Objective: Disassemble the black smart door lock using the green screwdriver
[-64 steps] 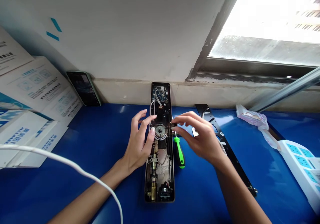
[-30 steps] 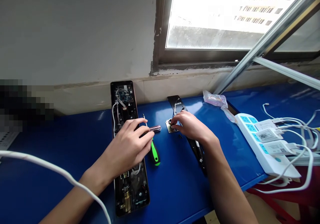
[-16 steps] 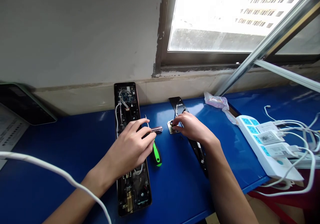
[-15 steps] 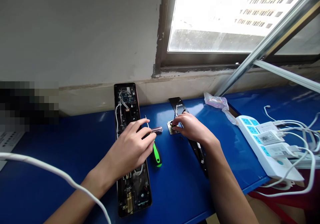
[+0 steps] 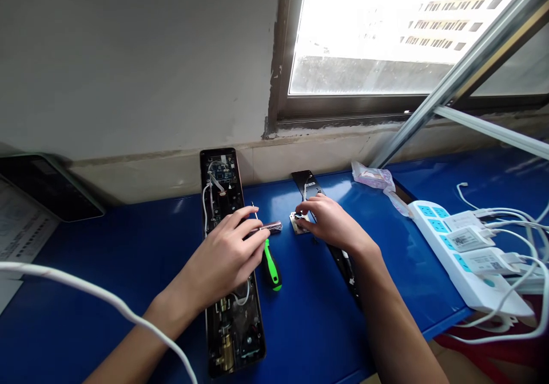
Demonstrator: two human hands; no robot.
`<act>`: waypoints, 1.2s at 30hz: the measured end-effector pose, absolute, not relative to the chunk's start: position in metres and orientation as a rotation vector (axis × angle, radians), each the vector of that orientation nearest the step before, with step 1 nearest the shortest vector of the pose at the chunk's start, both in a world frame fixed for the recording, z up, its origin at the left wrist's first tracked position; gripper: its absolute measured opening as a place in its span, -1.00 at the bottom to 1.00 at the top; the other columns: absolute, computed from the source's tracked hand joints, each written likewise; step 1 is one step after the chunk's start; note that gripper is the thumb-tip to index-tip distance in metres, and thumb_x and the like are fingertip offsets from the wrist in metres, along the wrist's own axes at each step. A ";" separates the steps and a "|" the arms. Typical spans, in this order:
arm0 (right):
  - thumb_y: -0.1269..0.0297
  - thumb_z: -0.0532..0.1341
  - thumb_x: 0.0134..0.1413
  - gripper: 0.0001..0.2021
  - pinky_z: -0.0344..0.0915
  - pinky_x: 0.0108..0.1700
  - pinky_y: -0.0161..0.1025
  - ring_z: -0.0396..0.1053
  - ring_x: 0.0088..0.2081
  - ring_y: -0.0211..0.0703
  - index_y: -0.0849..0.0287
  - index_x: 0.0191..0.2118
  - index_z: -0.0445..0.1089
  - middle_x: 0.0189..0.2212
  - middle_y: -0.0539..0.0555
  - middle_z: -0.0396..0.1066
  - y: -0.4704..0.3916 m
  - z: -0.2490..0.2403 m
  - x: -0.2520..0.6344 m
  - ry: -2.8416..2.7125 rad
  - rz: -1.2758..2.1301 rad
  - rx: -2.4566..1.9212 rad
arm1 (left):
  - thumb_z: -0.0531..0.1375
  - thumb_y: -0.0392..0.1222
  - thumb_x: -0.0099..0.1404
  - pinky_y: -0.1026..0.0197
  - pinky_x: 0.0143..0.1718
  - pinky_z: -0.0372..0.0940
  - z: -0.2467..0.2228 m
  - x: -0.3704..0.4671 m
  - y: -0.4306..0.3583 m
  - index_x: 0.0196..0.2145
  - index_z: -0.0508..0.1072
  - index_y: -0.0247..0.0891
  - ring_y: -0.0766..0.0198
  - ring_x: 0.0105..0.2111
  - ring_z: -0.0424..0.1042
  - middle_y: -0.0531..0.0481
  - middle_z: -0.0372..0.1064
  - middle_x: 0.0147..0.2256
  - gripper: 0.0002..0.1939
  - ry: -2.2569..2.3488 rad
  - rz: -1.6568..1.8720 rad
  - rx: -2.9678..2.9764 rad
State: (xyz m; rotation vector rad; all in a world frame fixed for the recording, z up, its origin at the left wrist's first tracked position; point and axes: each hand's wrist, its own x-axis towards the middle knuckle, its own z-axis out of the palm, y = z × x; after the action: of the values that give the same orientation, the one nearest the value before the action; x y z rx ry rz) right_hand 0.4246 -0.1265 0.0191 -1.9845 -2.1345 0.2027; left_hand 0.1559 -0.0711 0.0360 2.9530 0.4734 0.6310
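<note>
Small metal plate (image 5: 301,228), on the blue table (image 5: 298,321) to the right of the long black housing (image 5: 245,322), is the thing under the fingers. The right hand (image 5: 331,218) reaches in from farther right of the housing, thumb and forefinger drawn close together over the plate; whether they pinch it or a part on it, I cannot tell. The left hand (image 5: 226,250) lies across the middle of the housing, fingers parted and loosely bent, their tips past its right edge over a reddish-brown strip (image 5: 274,227); whether they touch or grip that strip is not clear. A green-handled screwdriver (image 5: 271,271) lies just right of the housing, and a narrow black panel (image 5: 301,182) well to its right, partly under the right arm. The step in hand looks like fine fingertip work at the plate, the open housing standing by with its wiring exposed. From here, I judge, the next move calls for a light, sure pinch at the plate, with the left fingers kept clear of the housing's wires.
</note>
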 end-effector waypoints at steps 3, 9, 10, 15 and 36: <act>0.20 0.20 0.35 -0.81 0.41 -0.03 -0.05 0.44 -0.10 -0.05 0.17 -0.09 0.50 -0.22 0.11 0.53 -0.125 0.024 0.412 -2.071 0.147 -1.911 | 0.12 -0.31 0.48 -0.09 0.23 0.37 0.042 0.146 -0.062 0.06 0.52 -0.28 -0.01 0.26 0.28 -0.15 0.48 0.07 -0.73 0.498 0.712 2.887; 0.18 0.08 0.43 -0.78 0.30 -0.05 -0.17 0.42 -0.15 -0.13 0.10 -0.12 0.45 -0.18 0.10 0.55 -0.125 0.033 0.377 -2.008 0.144 -1.743 | 0.16 -0.36 0.43 -0.10 0.26 0.29 0.041 0.117 -0.056 0.09 0.49 -0.17 0.04 0.21 0.30 -0.11 0.42 0.09 -0.68 0.761 0.998 2.749; 0.15 0.09 0.42 -0.77 0.28 -0.13 -0.20 0.42 -0.22 -0.16 0.10 -0.19 0.44 -0.24 0.07 0.54 -0.126 0.034 0.372 -2.019 0.168 -1.742 | 0.17 -0.35 0.43 -0.12 0.26 0.27 0.037 0.114 -0.057 0.08 0.49 -0.16 0.04 0.20 0.31 -0.10 0.41 0.08 -0.69 0.848 1.061 2.695; 0.02 0.30 0.21 -0.64 0.04 -0.45 -0.26 0.19 -0.56 -0.29 0.11 -0.50 0.32 -0.62 -0.09 0.29 -0.129 0.023 0.354 -2.170 0.340 -1.784 | 0.13 -0.23 0.47 -0.16 0.24 0.28 0.009 0.107 -0.069 0.12 0.43 -0.11 0.02 0.18 0.32 -0.13 0.29 0.15 -0.69 1.159 1.213 2.393; 0.11 0.30 0.23 -0.75 0.44 -0.40 -0.30 0.50 -0.33 -0.19 -0.01 -0.06 0.29 -0.29 0.00 0.49 -0.145 0.126 0.376 -1.784 0.809 -1.543 | 0.02 -0.11 0.55 0.16 -0.28 0.50 -0.016 0.096 -0.079 0.33 0.16 -0.07 0.26 -0.30 0.53 -0.13 0.40 0.04 -0.56 1.040 1.093 1.809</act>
State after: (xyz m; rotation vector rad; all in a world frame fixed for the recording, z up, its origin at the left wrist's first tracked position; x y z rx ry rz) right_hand 0.3757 -0.1455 0.1257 -1.5427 -1.7837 0.8089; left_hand 0.0958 -0.0793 -0.0164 1.8087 1.0403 1.0925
